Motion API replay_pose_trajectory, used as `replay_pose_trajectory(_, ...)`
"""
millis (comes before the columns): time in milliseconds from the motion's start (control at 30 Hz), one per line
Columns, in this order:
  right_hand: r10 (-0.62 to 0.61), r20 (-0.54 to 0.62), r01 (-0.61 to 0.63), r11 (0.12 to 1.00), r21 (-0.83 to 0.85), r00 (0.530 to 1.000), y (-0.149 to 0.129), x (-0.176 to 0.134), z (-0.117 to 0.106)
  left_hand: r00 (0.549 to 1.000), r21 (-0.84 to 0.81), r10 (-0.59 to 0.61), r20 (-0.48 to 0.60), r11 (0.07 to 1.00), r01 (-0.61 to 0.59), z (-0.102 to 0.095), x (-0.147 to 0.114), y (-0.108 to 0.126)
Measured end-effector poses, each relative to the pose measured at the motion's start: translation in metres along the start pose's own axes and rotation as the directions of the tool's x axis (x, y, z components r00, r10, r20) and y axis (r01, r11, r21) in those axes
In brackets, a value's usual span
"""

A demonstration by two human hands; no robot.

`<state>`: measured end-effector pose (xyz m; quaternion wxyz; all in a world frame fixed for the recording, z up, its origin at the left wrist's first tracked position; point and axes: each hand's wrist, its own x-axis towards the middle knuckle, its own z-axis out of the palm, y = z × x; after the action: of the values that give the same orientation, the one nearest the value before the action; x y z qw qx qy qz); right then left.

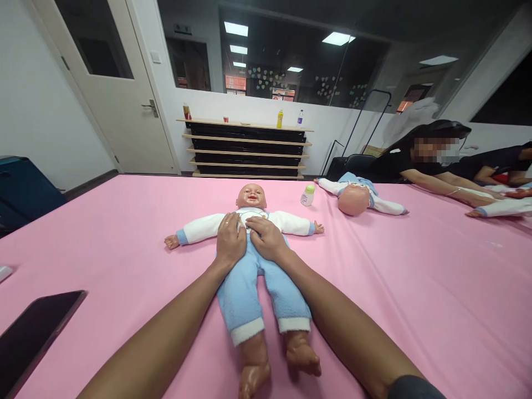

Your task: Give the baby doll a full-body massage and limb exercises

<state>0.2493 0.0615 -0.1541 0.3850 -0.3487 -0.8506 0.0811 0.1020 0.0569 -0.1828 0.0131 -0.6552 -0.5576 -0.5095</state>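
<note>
A baby doll point(245, 293) in a white top and light blue trousers lies on its back on the pink-covered table point(124, 233), its head away from me and its arms spread wide. My left hand point(231, 239) rests flat on one side of the doll's chest and belly, a ring on one finger. Beside it, my right hand point(268, 238) lies flat on the other side, fingers stretched toward the middle of the chest. Both hands touch the clothing without gripping it. Between and around them part of the top's printed front shows; the rest is covered.
A small white bottle with a green cap point(307, 195) stands beyond the doll. To its right lies a second doll point(354, 198). A person point(432, 149) leans over the table at the right. At the near left is a dark phone point(37, 332); shelves point(247, 147) stand behind.
</note>
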Motion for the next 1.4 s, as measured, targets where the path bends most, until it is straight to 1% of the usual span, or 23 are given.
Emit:
replay_pose_trajectory(167, 0.047, -0.009, -0.047, 0.999, -0.018, 0.999, 0.003, 0.001, 0.002, 0.998, -0.01, 0.058, -0.005, 0.998, -0.058, -0.004, -0.001, 0.008)
replay_pose_trajectory(333, 0.151, -0.052, -0.153, 0.988, -0.032, 0.987, 0.01, 0.001, 0.007, 0.993, -0.034, 0.12, 0.02, 0.992, -0.119, -0.008, -0.003, 0.011)
replay_pose_trajectory(433, 0.216, -0.101, -0.22, 0.975, -0.031, 0.971, 0.014, 0.0, 0.009, 0.975, -0.067, 0.202, 0.087, 0.978, -0.197, -0.01, -0.003, 0.013)
replay_pose_trajectory(500, 0.262, -0.142, -0.27, 0.962, -0.035, 0.954, 0.016, 0.0, 0.009, 0.953, -0.088, 0.259, 0.154, 0.965, -0.248, -0.012, -0.003, 0.013)
replay_pose_trajectory(567, 0.301, -0.171, -0.313, 0.949, -0.047, 0.938, 0.016, -0.002, 0.008, 0.932, -0.092, 0.288, 0.22, 0.957, -0.274, -0.012, -0.002, 0.013)
replay_pose_trajectory(667, 0.346, -0.199, -0.366, 0.928, -0.071, 0.917, 0.014, -0.003, 0.006, 0.914, -0.077, 0.267, 0.306, 0.964, -0.255, -0.011, 0.002, 0.012)
replay_pose_trajectory(767, 0.359, -0.235, -0.386, 0.919, -0.08, 0.904, 0.011, -0.004, 0.004, 0.915, -0.059, 0.203, 0.348, 0.979, -0.195, -0.008, 0.005, 0.009)
replay_pose_trajectory(867, 0.312, -0.298, -0.347, 0.936, -0.068, 0.902, 0.007, -0.005, 0.002, 0.93, -0.043, 0.136, 0.341, 0.991, -0.129, -0.003, 0.006, 0.005)
replay_pose_trajectory(900, 0.276, -0.319, -0.31, 0.949, -0.06, 0.907, 0.006, -0.005, 0.002, 0.938, -0.032, 0.108, 0.329, 0.994, -0.103, -0.001, 0.006, 0.002)
replay_pose_trajectory(967, 0.168, -0.33, -0.192, 0.981, -0.039, 0.929, 0.005, -0.006, 0.001, 0.955, -0.004, 0.046, 0.293, 0.999, -0.047, 0.002, 0.005, -0.002)
replay_pose_trajectory(1000, 0.105, -0.312, -0.119, 0.993, -0.026, 0.944, 0.004, -0.007, 0.001, 0.962, 0.006, 0.019, 0.272, 1.0, -0.021, 0.004, 0.004, -0.004)
replay_pose_trajectory(1067, -0.009, -0.235, 0.011, 1.0, 0.005, 0.972, 0.003, -0.007, 0.0, 0.974, 0.012, -0.021, 0.226, 1.0, 0.018, 0.007, 0.003, -0.009)
replay_pose_trajectory(1133, -0.074, -0.146, 0.08, 0.996, 0.032, 0.987, 0.002, -0.007, -0.001, 0.984, 0.0, -0.049, 0.172, 0.999, 0.049, 0.009, 0.002, -0.011)
replay_pose_trajectory(1200, -0.096, -0.07, 0.099, 0.994, 0.037, 0.993, 0.001, -0.006, -0.001, 0.989, -0.009, -0.076, 0.124, 0.997, 0.078, 0.009, 0.001, -0.012)
replay_pose_trajectory(1267, -0.091, -0.012, 0.091, 0.996, 0.019, 0.996, 0.0, -0.003, -0.001, 0.991, -0.01, -0.092, 0.092, 0.996, 0.094, 0.008, 0.001, -0.011)
replay_pose_trajectory(1333, -0.064, 0.021, 0.064, 0.998, -0.01, 0.998, 0.0, -0.001, -0.001, 0.994, -0.011, -0.085, 0.07, 0.996, 0.086, 0.006, 0.0, -0.008)
replay_pose_trajectory(1400, -0.027, 0.026, 0.028, 0.999, -0.032, 0.999, 0.0, 0.001, 0.0, 0.997, -0.017, -0.049, 0.051, 0.999, 0.05, 0.004, 0.0, -0.004)
